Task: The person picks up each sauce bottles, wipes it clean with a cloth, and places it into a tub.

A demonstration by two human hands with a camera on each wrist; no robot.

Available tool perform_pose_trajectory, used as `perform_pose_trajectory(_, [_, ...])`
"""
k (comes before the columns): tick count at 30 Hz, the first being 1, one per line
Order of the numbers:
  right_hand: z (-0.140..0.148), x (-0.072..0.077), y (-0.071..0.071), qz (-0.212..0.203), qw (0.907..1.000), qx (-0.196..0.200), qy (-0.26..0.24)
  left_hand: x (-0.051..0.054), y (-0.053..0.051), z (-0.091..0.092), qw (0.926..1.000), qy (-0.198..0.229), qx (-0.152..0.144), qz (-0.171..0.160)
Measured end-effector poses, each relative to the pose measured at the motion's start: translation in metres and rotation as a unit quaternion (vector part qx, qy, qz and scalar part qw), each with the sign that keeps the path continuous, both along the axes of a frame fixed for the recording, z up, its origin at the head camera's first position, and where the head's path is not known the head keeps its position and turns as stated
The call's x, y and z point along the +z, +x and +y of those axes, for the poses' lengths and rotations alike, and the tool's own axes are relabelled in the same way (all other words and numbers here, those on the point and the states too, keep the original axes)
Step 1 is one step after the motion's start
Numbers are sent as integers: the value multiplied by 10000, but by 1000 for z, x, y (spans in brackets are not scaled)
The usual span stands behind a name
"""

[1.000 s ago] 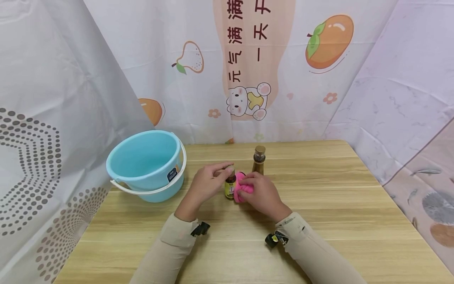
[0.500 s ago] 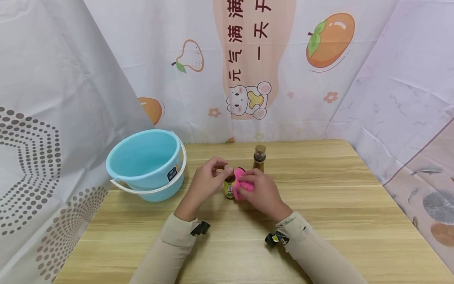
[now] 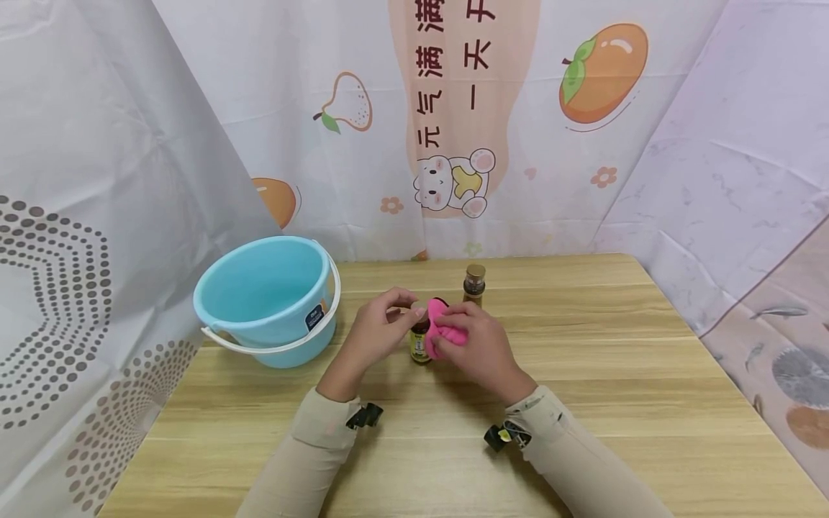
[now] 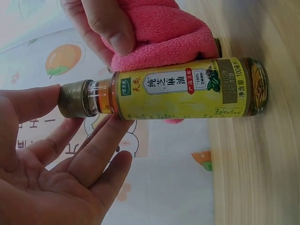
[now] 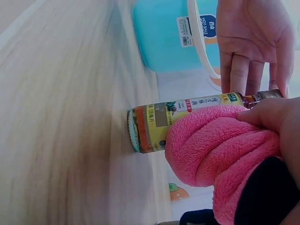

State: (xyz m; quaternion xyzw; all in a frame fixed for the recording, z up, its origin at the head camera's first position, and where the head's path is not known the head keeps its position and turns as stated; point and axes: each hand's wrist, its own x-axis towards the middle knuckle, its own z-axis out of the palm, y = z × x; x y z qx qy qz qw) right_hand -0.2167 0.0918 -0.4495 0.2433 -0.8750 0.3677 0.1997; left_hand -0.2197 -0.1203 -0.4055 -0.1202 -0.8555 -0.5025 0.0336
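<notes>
A small sesame oil bottle [image 4: 180, 89] with a yellow label and a brown-gold cap stands upright on the table. My left hand [image 3: 381, 322] holds it at the top: the thumb touches the cap and the other fingers lie at the neck. Bunched in my right hand [image 3: 481, 345] is a pink fluffy cloth [image 5: 220, 145] with a dark patch, pressed to the bottle's side. In the head view, the cloth and left hand hide part of the bottle. Behind my right hand stands a taller dark bottle [image 3: 474, 284] with a gold cap, its lower part hidden.
A light blue bucket [image 3: 262, 334] with a white handle stands at the left of the wooden table [image 3: 622, 374]. Printed curtains [image 3: 531, 201] hang along the back and sides. A small camera is strapped at each wrist.
The pink cloth and my right hand have shifted slightly up along the sesame oil bottle. My left forefinger has drawn back a little from the cap. Bucket and taller bottle stay put.
</notes>
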Motion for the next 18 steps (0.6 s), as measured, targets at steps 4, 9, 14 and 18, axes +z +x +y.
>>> perform_pose_trajectory(4, [-1, 2, 1, 65, 10000, 6, -6, -1, -1, -1, 9999, 48, -90, 16])
perform_pose_trajectory(9, [-2, 8, 3, 187, 9997, 87, -148, 0, -2, -1, 9997, 129, -201, 44])
perform_pose_trajectory(14, [-1, 10, 4, -23, 9999, 62, -85, -2, -1, -1, 9994, 209, -256, -48])
perform_pose_trajectory(18, [-1, 8, 3, -188, 9998, 23, 62, -1, 0, -1, 9997, 125, -165, -102])
